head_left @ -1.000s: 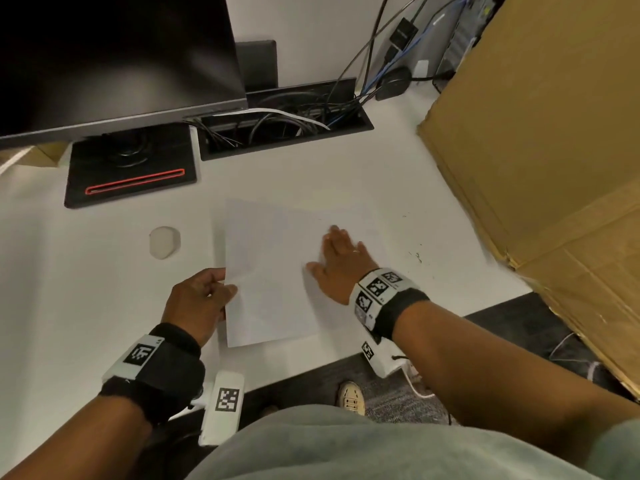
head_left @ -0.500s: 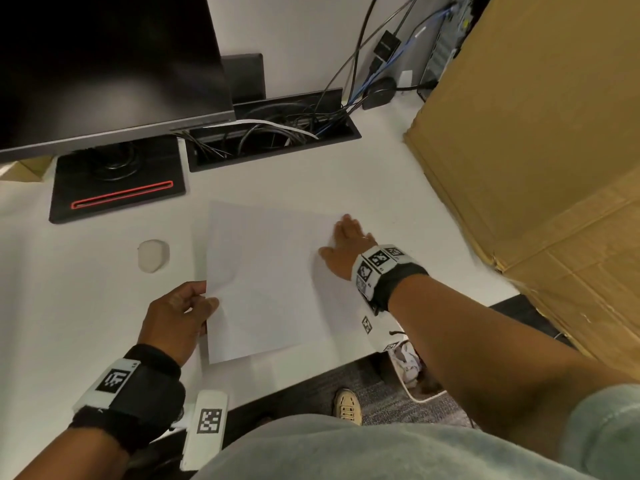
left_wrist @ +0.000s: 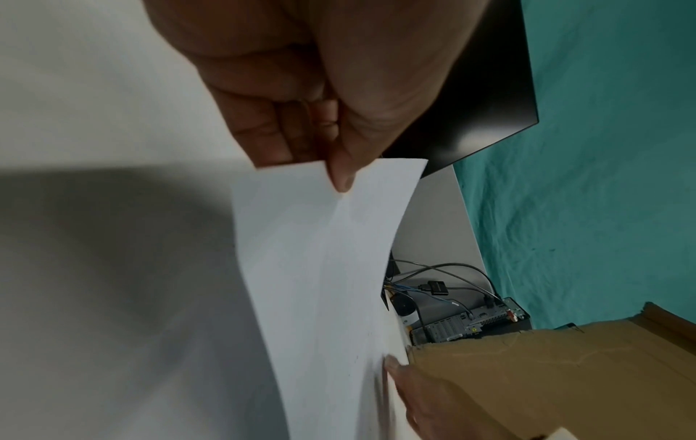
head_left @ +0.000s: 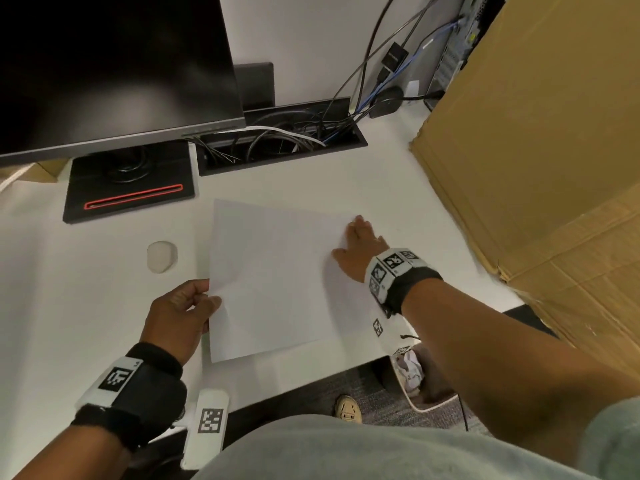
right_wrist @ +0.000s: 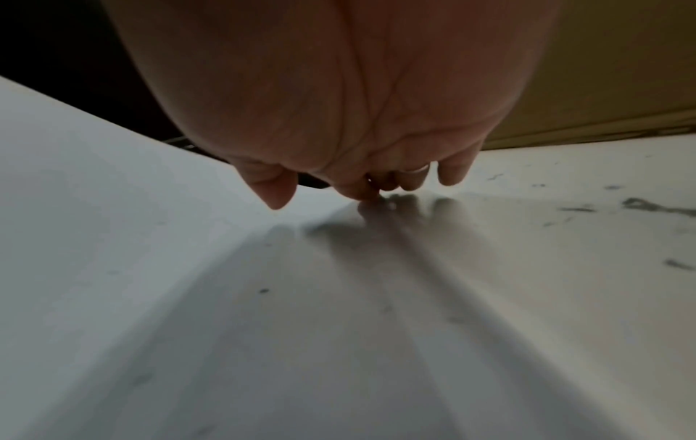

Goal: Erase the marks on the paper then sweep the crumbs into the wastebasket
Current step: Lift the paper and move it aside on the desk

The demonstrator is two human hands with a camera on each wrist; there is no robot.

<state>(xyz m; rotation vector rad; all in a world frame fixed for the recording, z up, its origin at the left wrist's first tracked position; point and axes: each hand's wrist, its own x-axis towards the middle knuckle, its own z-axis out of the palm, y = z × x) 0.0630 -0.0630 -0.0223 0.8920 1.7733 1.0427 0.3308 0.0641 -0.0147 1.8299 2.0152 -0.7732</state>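
Note:
A white sheet of paper [head_left: 273, 278] lies on the white desk [head_left: 86, 323], its left edge lifted. My left hand [head_left: 194, 303] pinches that left edge between thumb and fingers, as the left wrist view shows with the paper [left_wrist: 320, 268] curving up from the desk. My right hand [head_left: 358, 247] rests flat at the paper's right edge with fingers straight, fingertips [right_wrist: 361, 193] touching the surface. Dark eraser crumbs [right_wrist: 640, 205] lie on the desk to the right of that hand. A white eraser [head_left: 161, 256] sits left of the paper. A wastebasket [head_left: 419, 379] stands on the floor below the desk's front edge.
A black monitor [head_left: 114, 71] on its stand [head_left: 128, 188] fills the back left. A cable tray [head_left: 280, 140] with wires runs behind the paper. A large cardboard box [head_left: 554, 150] blocks the right side. A shoe [head_left: 348, 407] shows on the carpet below.
My right hand has slid rightward and away across the paper toward its right edge. My left hand keeps its pinch on the left edge.

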